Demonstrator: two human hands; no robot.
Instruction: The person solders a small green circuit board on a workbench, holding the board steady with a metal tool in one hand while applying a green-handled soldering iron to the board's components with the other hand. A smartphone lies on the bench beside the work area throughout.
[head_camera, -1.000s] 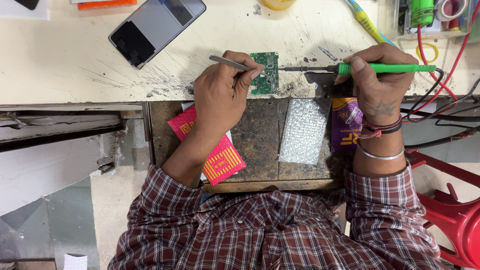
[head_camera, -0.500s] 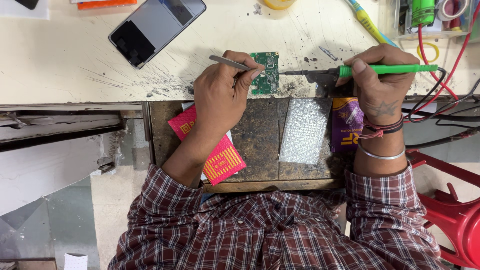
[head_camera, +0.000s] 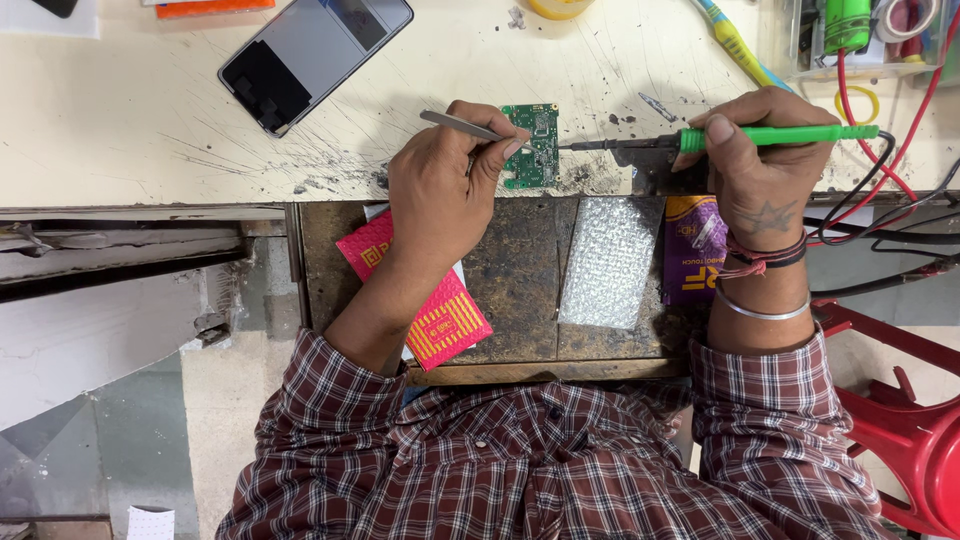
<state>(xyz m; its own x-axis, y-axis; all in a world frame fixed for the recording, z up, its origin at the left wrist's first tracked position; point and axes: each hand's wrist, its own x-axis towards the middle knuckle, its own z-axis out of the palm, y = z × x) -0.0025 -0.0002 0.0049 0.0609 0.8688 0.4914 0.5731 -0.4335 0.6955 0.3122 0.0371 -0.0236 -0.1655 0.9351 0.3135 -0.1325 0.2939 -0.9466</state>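
A small green circuit board (head_camera: 541, 140) lies at the front edge of the scratched cream workbench (head_camera: 130, 130). My left hand (head_camera: 445, 190) grips metal tweezers (head_camera: 460, 127) whose tips rest on the board's left side. My right hand (head_camera: 760, 160) holds a soldering iron with a green handle (head_camera: 780, 135); its dark metal tip points left and reaches the board's right edge. Both forearms come out of plaid sleeves over an open drawer (head_camera: 520, 280).
A dismantled phone (head_camera: 315, 55) lies at the back left of the bench. The drawer holds a red packet (head_camera: 430, 310), a piece of bubble wrap (head_camera: 610, 260) and a purple packet (head_camera: 690, 245). Red and black wires (head_camera: 880, 170) run at the right above a red stool (head_camera: 910, 440).
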